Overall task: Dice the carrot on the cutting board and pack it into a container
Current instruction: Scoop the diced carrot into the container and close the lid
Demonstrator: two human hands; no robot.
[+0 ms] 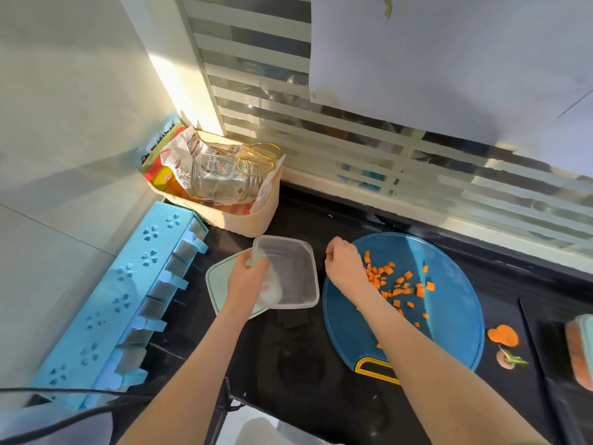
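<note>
Blue cutting board and clear container should probably meet rim to edge, so the carrot dice sweep straight in. The left hand grips the container's left wall. The right hand curls at the board's left edge, and whether it holds anything cannot be told. The dice lie just right of it.

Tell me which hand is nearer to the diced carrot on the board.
Right. The right hand is at the left edge of the diced carrot on the cutting board; the left hand is off the board to the left, holding the clear container.
</note>
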